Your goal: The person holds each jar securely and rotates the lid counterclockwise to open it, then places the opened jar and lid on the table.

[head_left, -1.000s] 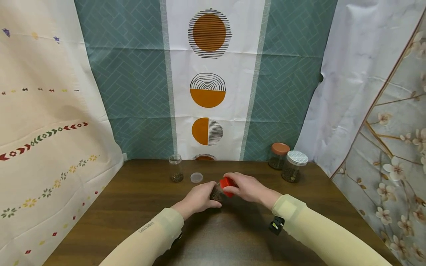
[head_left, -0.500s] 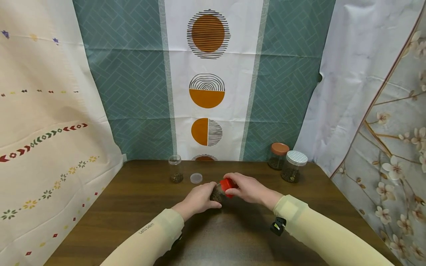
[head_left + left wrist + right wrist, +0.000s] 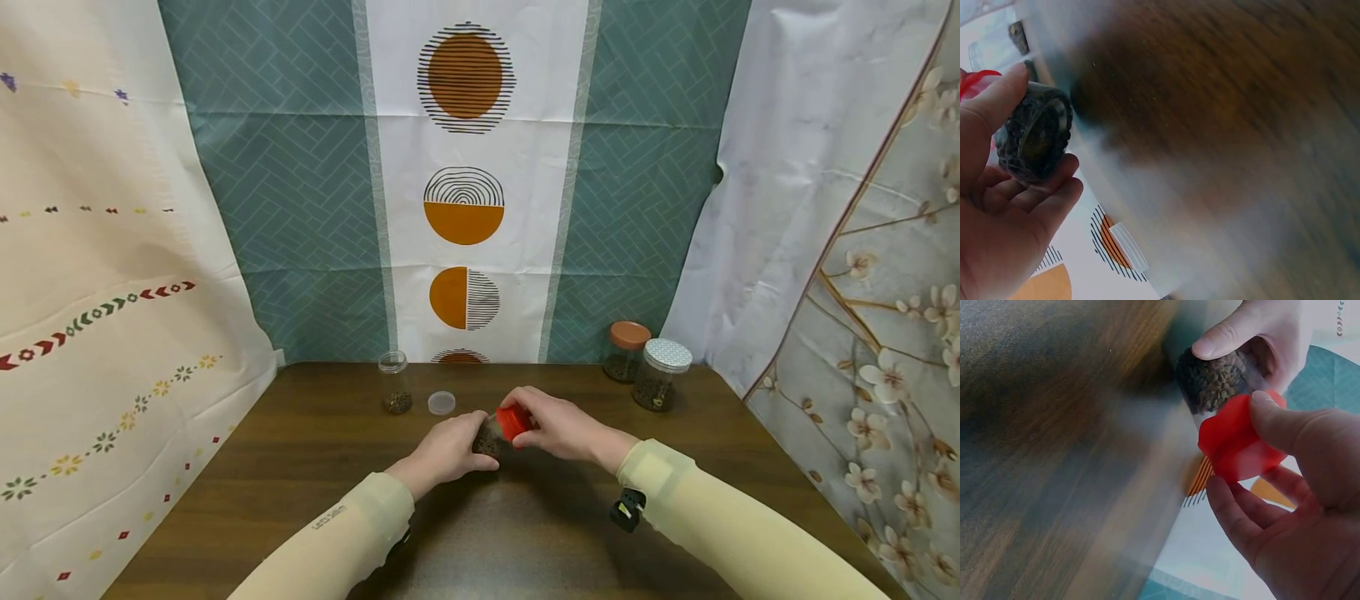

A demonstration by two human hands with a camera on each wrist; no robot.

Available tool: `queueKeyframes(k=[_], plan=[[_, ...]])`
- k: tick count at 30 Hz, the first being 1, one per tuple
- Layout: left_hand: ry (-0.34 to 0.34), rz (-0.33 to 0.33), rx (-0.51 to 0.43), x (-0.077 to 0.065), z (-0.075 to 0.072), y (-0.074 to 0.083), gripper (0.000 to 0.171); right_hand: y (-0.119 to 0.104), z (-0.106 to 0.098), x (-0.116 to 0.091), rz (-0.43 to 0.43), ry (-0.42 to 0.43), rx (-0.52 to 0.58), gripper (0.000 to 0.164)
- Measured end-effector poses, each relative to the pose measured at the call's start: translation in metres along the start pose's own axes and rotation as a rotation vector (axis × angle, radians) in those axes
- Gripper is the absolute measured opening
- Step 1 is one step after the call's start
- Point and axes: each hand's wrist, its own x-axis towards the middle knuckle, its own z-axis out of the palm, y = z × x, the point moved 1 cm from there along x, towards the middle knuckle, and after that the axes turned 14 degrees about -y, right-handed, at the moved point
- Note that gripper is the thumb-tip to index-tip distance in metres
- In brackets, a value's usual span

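Beyond the far edge of the tabletop (image 3: 487, 542): patterned cloth (image 3: 300, 208) hangs upright, green panels flanking a white strip with orange-and-black circles.
Tabletop: dark brown wood grain, with a soft shine toward the near edge.
Sleeves (image 3: 735, 525): pale yellow, reaching in over the near edge, the left one printed with small lettering.
Left hand (image 3: 450, 442): curled round the held jar (image 3: 1216, 384), thumb on one side, fingers on the other.
Right hand (image 3: 562, 425): thumb and bent fingers pinch the scalloped sides of the red lid (image 3: 1238, 440).
White-lidded jar (image 3: 663, 375): upright near the far right corner, dark pieces inside.
Orange-lidded jar (image 3: 627, 352): upright just behind it, to its left.
Held jar: around the middle of the tabletop, tilted, brown pieces inside; whether its base touches the wood, I cannot tell.
Clear jar (image 3: 396, 386): upright near the far edge, left of centre, brown pieces at its bottom.
Red lid: at the held jar's mouth, facing the right hand; how firmly seated, I cannot tell.
Translucent disc (image 3: 442, 403): flat, just right of the clear jar.
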Motion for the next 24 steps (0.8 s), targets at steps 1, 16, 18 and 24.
queueKeyframes(k=[1,16,18,24], plan=[[0.000,0.001,0.004,0.0001,0.0000,0.0000,0.063,-0.0001,-0.0002,0.0000,0.000,-0.001,0.003,0.051],[0.002,0.002,0.009,-0.0003,-0.0001,-0.0017,0.063,-0.0024,-0.0002,0.0010,-0.037,0.008,-0.067,0.053],[0.003,0.001,0.008,-0.0006,-0.0003,-0.0014,0.064,-0.0022,-0.0007,0.0014,-0.036,0.006,-0.059,0.053],[-0.010,-0.003,-0.012,-0.0008,-0.0004,-0.0016,0.066,-0.0014,-0.0028,0.0031,0.029,-0.005,-0.011,0.053]])
